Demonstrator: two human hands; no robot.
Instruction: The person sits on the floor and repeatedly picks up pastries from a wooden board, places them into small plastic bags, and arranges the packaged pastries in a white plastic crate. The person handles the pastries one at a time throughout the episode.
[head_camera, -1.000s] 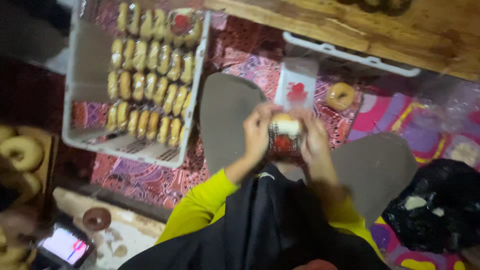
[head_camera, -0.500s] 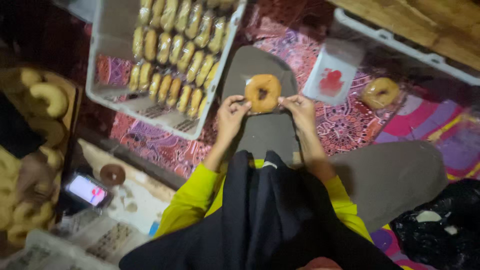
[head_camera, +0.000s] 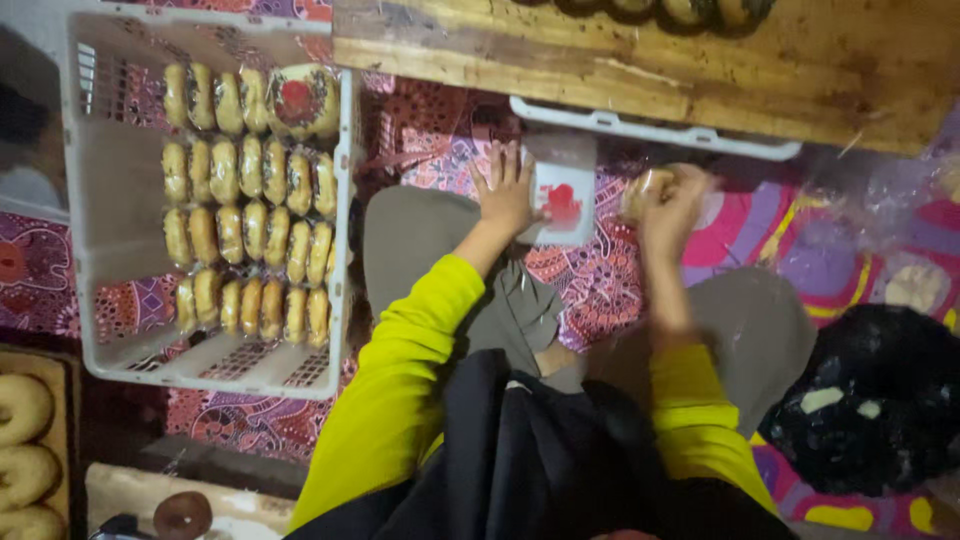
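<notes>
The left hand (head_camera: 507, 190) is lying flat with its fingers spread, pressing down on a small clear bag (head_camera: 562, 195) with a red mark on it. The bag is lying on the patterned mat (head_camera: 600, 280) on the floor, just in front of the person's knees. The right hand (head_camera: 672, 205) is curling around a round donut (head_camera: 645, 190) and holding it up just beside the bag. The picture is a bit blurry there, so the grip on the donut is hard to make out in full.

It looks like the person is bagging donuts one at a time, and this one is not in its bag yet. Next, the bag's mouth probably needs opening so the donut can slide in without squashing.

To the left, a white crate (head_camera: 110, 230) is sitting on the mat, with rows of wrapped donuts (head_camera: 245, 200) standing on edge inside it. A wooden board (head_camera: 640, 60) is lying across the top of the view. More bare donuts (head_camera: 25, 440) are lying on a tray at the lower left. A black bag (head_camera: 880, 400) is sitting on the right.
</notes>
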